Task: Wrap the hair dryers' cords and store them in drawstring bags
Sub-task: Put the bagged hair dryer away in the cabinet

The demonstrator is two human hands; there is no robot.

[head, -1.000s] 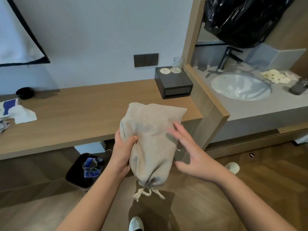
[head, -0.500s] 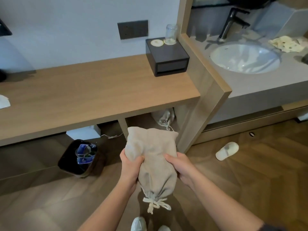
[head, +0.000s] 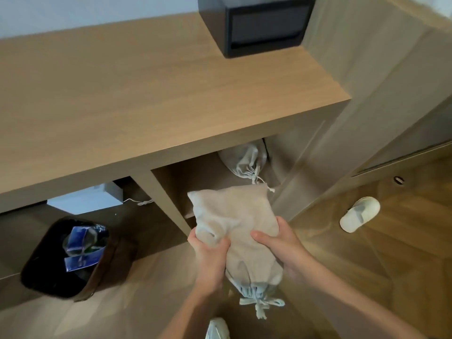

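A beige drawstring bag (head: 234,216), full and tied shut, is held in both hands in front of the open cubby under the wooden counter. Its knotted cord end (head: 260,303) points back toward me. My left hand (head: 210,255) grips the bag's left side. On the bag's right side is my right hand (head: 278,245), also gripping it. A second tied bag (head: 241,160) lies deep in the cubby, just beyond the held one. No hair dryer is visible; whatever fills the bags is hidden.
The wooden counter (head: 146,94) overhangs the cubby, with a dark box (head: 264,23) on top. A black waste bin (head: 63,258) with rubbish stands on the floor at the left. A white slipper (head: 359,214) lies at the right. A white box (head: 90,199) sits under the counter.
The bag has come down from counter height to the cubby opening. My right hand, open a second ago, has closed on it. The view has tilted down and nearer.
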